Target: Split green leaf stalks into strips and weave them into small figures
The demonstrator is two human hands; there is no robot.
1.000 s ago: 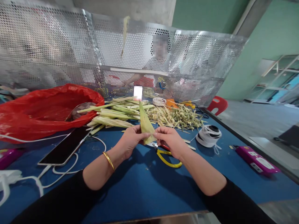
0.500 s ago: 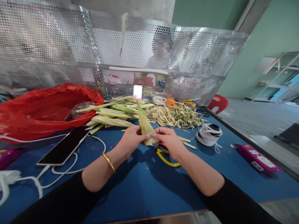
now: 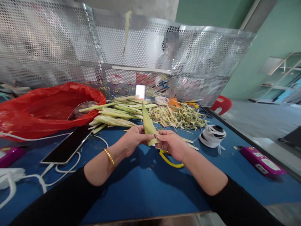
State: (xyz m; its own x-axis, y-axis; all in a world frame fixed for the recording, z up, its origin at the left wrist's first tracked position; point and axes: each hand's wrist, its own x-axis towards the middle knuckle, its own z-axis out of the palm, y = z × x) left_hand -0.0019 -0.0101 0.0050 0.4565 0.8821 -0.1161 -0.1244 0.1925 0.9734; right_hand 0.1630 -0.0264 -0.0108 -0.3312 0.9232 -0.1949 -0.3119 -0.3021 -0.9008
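A pale green, pointed leaf (image 3: 148, 125), which looks like a corn husk, stands tip up between my hands above the blue table. My left hand (image 3: 135, 139) pinches its lower left part, thumb across the front. At the lower right edge, the thumb and fingers of my right hand (image 3: 170, 142) are pressed together on the same leaf. Under my right hand lies a yellow-handled tool (image 3: 170, 160), probably scissors, its other end hidden. Just behind the leaf are a bundle of pale green stalks (image 3: 117, 114) and a heap of dry husk scraps (image 3: 178, 116).
A red plastic bag (image 3: 47, 110) and a phone (image 3: 68, 146) with white cables lie left. White cord on a spool (image 3: 212, 136) and a purple packet (image 3: 262, 161) sit right. Behind the table rises a perforated metal screen (image 3: 131, 40), with a person beyond it.
The view has shifted slightly, so most things sit a little further right. My right hand's fingers have turned a bit at the leaf's lower edge. Both hands still hold the leaf.
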